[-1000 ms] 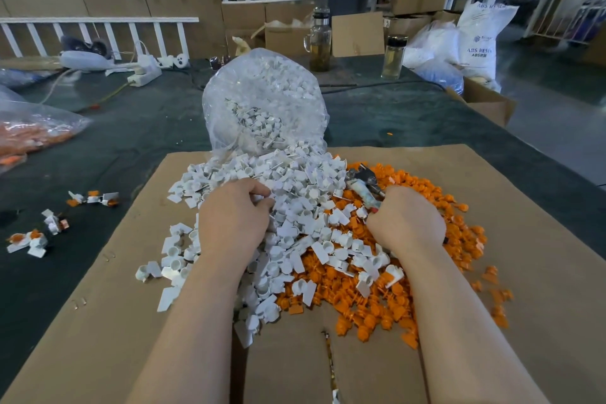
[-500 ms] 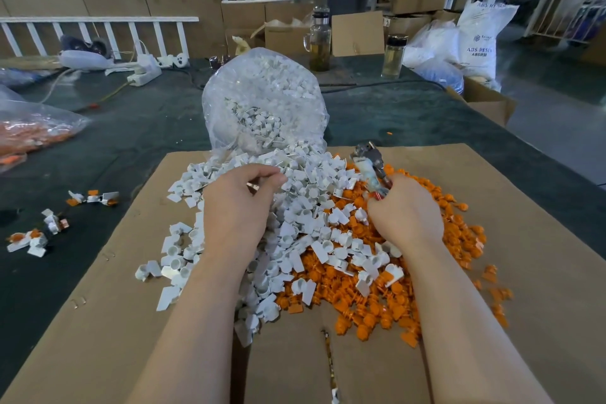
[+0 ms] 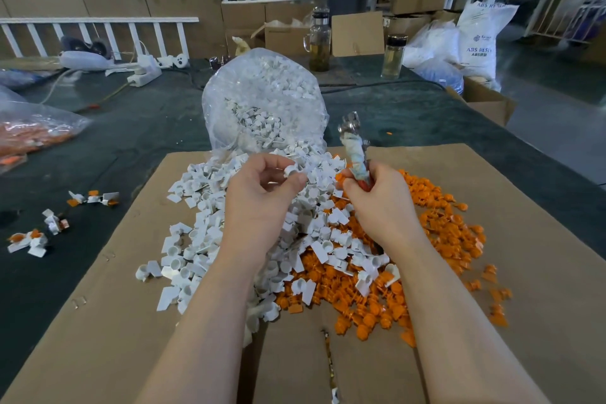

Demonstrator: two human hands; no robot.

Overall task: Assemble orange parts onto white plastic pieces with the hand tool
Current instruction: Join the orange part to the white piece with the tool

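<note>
Head view, looking down over both forearms: the left hand (image 3: 262, 193) is raised above the heap of small white plastic pieces (image 3: 210, 239), its thumb and forefinger pinching a single small white plastic piece (image 3: 291, 170) with a round socket. The other fingers curl loosely under it. The right hand (image 3: 377, 200) is clenched round the hand tool with a cloth-wrapped handle and metal head (image 3: 355, 147), which stands nearly upright, tilted slightly left, metal end uppermost (a trace of red shows at the grip). The two hands are near each other but apart.

The white heap spills from the mouth of a clear plastic bag of white pieces (image 3: 265, 102) lying on its side at the far edge of a flat brown cardboard sheet (image 3: 541, 239). A spread of small orange plastic parts (image 3: 439, 233) lies to the right of the white heap and partly under it. The cardboard rests on a dark green table covering (image 3: 131, 128).

Off the cardboard to the left lie a few joined white-and-orange pieces (image 3: 36, 239), and further left a clear bag of orange parts (image 3: 32, 134). Two glass bottles (image 3: 319, 43) stand at the far side.
</note>
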